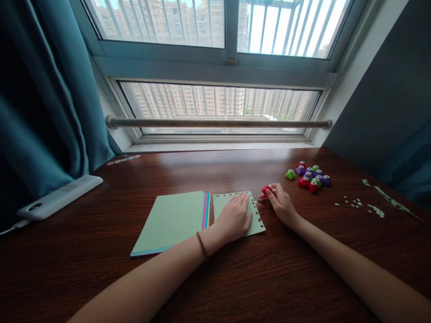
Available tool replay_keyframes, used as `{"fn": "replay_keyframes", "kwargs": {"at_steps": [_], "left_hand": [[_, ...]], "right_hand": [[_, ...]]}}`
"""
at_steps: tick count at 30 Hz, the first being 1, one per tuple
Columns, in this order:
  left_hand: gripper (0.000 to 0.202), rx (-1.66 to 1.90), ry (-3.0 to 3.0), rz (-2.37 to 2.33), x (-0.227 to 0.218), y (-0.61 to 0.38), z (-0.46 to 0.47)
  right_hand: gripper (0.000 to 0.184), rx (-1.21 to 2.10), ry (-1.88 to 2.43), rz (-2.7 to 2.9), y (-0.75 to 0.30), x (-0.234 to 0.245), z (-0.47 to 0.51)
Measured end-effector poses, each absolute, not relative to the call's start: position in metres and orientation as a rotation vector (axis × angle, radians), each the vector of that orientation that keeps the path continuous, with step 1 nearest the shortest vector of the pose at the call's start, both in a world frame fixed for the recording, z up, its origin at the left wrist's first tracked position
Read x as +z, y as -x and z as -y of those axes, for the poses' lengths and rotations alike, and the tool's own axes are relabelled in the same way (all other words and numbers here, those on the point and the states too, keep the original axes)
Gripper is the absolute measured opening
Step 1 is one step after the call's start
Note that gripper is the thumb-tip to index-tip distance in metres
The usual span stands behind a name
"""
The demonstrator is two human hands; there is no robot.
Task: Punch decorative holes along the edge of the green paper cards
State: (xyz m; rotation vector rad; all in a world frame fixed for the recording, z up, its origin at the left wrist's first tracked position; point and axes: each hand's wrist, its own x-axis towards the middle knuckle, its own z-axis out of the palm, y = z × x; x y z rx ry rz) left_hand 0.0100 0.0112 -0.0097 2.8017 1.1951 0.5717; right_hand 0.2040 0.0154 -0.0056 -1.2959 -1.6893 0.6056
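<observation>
A pale green sheet (257, 224) lies on the table with small shapes punched along its top and right edges. My left hand (235, 215) rests flat on it, fingers stretched out. Just off the sheet's upper right corner, my right hand (281, 202) grips a small red craft punch (267, 189) between thumb and fingers. The punch is partly hidden by the fingers. To the left of the sheet is a stack of coloured paper (171, 220), pale green on top, with pink, blue and yellow edges showing.
Several red, green and purple craft punches (313, 177) cluster at the back right. Small paper cut-outs (357, 202) and a paper strip (387, 196) lie farther right. A white device with a cable (60, 197) sits at the left by the curtain (67, 89). A window rail (218, 123) runs behind the table.
</observation>
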Motion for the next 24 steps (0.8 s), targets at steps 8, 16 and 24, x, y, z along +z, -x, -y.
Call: {"fn": "replay_keyframes", "kwargs": {"at_steps": [8, 16, 24], "left_hand": [[0.052, 0.543, -2.839, -1.223, -0.008, -0.010, -0.010], [0.051, 0.560, -2.849, -1.221, -0.009, -0.011, -0.010], [0.050, 0.566, -2.858, -1.213, -0.010, -0.011, -0.010]], "right_hand": [[0.018, 0.347, 1.334, 2.024, -0.201, 0.000, -0.006], [0.022, 0.100, 1.488, 2.105, -0.204, 0.014, -0.006], [0.023, 0.224, 1.709, 1.998, -0.279, 0.025, 0.028]]}}
